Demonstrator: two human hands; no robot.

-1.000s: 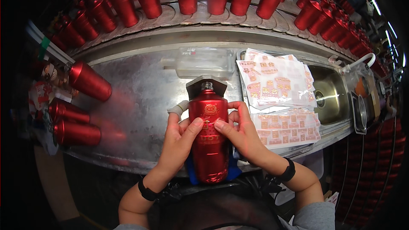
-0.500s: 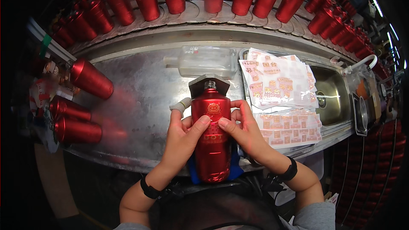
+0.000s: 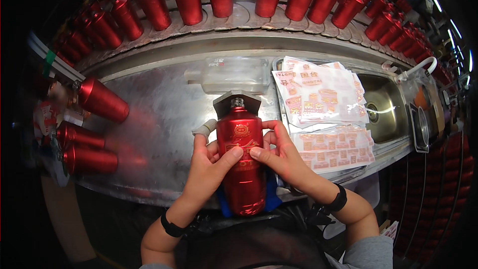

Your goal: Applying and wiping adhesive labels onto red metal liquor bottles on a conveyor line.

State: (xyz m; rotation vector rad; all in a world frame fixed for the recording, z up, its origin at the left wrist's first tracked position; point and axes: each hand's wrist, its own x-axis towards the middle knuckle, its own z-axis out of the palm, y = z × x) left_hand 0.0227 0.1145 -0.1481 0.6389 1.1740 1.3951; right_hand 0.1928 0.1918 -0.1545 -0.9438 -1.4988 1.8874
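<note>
A glossy red bottle [image 3: 242,184] with gold marks lies in front of me, neck away and base toward me. Its clear neck rests at a dark angular holder [image 3: 251,102]; blue cloth [image 3: 272,197] shows beneath its lower part. My left hand [image 3: 211,162] grips the left side, with a whitish cover on one fingertip. On the other side, my right hand [image 3: 279,154] holds it too. Both thumbs press side by side on the bottle's front, over the gold lettering. Fingers curl round the edges, partly hidden. Whether a thin film lies under the thumbs cannot be made out.
Printed sheets [image 3: 333,104] lie on a tray at right, beside a metal sink [image 3: 386,104]. Behind the holder lies a clear bottle [image 3: 234,75]. More red bottles [image 3: 89,158] lie at left. A curved conveyor [image 3: 244,17] carries several upright red bottles.
Both thumbs have slid slightly down the bottle toward me, uncovering more gold lettering. The conveyor bottles have shifted to the right. The view itself has moved a little.
</note>
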